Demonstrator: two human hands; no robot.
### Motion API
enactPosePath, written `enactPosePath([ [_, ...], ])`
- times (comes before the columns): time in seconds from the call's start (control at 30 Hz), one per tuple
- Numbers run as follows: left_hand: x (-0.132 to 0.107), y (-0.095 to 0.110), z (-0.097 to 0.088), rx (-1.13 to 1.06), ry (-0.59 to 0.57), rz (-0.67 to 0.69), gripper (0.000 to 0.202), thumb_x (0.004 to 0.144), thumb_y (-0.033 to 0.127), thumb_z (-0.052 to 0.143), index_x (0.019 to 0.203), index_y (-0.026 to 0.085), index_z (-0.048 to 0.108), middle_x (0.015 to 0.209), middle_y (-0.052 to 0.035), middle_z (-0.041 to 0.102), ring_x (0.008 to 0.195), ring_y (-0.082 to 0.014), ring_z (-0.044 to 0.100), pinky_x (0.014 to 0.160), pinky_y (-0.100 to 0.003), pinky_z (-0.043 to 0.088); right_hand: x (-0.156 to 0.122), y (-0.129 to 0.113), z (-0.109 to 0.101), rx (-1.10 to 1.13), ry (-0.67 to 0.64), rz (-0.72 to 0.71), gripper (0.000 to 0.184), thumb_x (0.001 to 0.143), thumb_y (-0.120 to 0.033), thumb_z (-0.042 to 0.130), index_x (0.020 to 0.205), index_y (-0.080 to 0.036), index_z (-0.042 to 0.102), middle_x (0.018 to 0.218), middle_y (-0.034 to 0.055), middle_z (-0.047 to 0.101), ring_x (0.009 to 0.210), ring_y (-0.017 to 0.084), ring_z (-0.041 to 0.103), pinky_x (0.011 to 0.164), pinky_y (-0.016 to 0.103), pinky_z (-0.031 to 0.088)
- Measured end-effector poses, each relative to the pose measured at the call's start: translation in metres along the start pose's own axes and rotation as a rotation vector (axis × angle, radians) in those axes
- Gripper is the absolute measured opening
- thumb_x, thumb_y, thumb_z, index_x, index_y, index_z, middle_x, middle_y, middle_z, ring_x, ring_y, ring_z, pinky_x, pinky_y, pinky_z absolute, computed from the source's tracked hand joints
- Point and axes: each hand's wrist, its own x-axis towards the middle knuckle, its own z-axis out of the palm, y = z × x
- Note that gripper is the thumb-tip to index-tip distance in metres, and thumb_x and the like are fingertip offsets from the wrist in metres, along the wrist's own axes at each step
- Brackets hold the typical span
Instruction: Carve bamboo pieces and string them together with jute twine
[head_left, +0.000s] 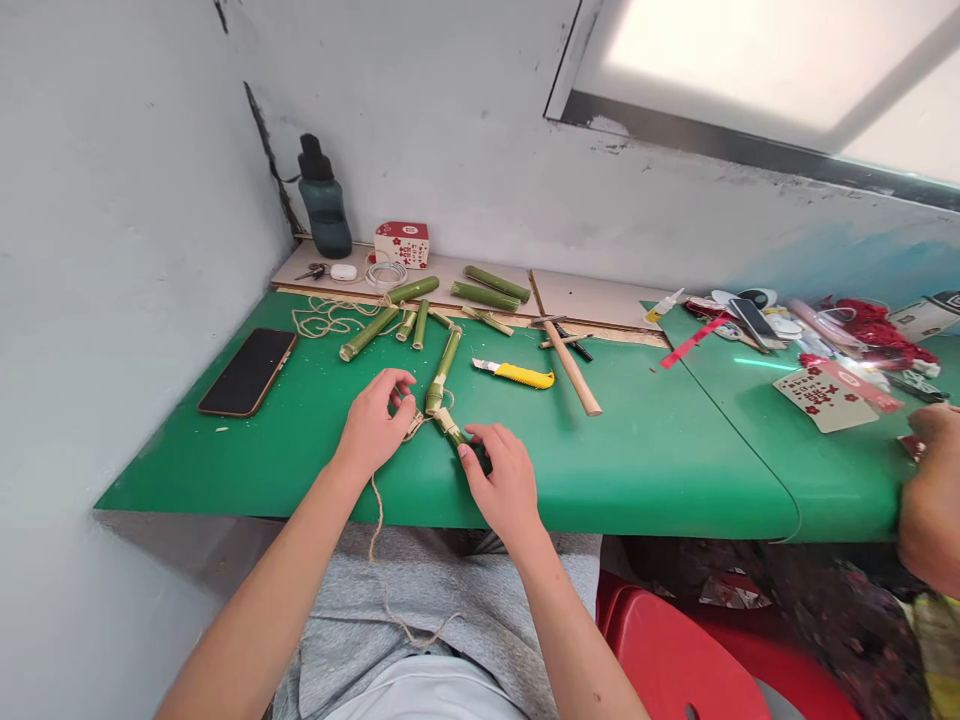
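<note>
My left hand (pixel 373 424) rests on the green table (pixel 645 450), fingers curled around tan twine (pixel 377 520) that trails off the edge into my lap. My right hand (pixel 501 480) presses a short green bamboo piece (pixel 452 428) against the table, fingers closed on it. A longer bamboo stick (pixel 443 368) lies just beyond, joined to the short piece by twine wrapping. More bamboo sticks (pixel 390 318) and loose twine (pixel 322 318) lie farther back.
A black phone (pixel 248 372) lies at left. A yellow utility knife (pixel 517 374) and a wooden-handled hammer (pixel 571 368) lie mid-table. A dark bottle (pixel 324 200) and a small red box (pixel 403 244) stand at the wall. Another person's hand (pixel 930 490) is at right among craft clutter.
</note>
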Motion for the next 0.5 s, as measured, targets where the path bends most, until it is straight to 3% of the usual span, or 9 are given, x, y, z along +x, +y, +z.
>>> enactPosePath([
  [0.17, -0.0005, -0.0005, 0.0014, 0.038, -0.075, -0.007, 0.019, 0.091, 0.021, 0.058, 0.109, 0.025, 0.063, 0.094, 0.0003, 0.067, 0.078, -0.0167, 0.062, 0.071, -0.031, 0.049, 0.0001, -0.0010, 0.0000, 0.002, -0.003, 0.004, 0.024, 0.105, -0.034, 0.054, 0.121, -0.023, 0.068, 0.111, 0.0084, 0.074, 0.100, 0.026, 0.067, 0.086, 0.039, 0.048],
  [0.37, 0.0027, -0.0012, 0.0004, 0.068, -0.013, 0.001, 0.018, 0.094, 0.021, 0.054, 0.110, 0.023, 0.063, 0.102, -0.0027, 0.067, 0.081, -0.0170, 0.063, 0.073, -0.031, 0.051, -0.0007, -0.0007, -0.0005, 0.015, 0.004, 0.002, 0.025, 0.106, -0.034, 0.054, 0.121, -0.022, 0.069, 0.112, 0.0090, 0.074, 0.100, 0.026, 0.067, 0.086, 0.039, 0.048],
  [0.5, 0.0024, -0.0024, 0.0018, 0.117, -0.057, 0.030, 0.016, 0.095, 0.023, 0.054, 0.106, 0.024, 0.065, 0.101, -0.0019, 0.068, 0.081, -0.0169, 0.064, 0.074, -0.031, 0.051, -0.0010, 0.0006, -0.0005, 0.032, 0.019, 0.002, 0.024, 0.106, -0.033, 0.053, 0.121, -0.022, 0.068, 0.111, 0.0089, 0.074, 0.099, 0.026, 0.067, 0.086, 0.039, 0.049],
])
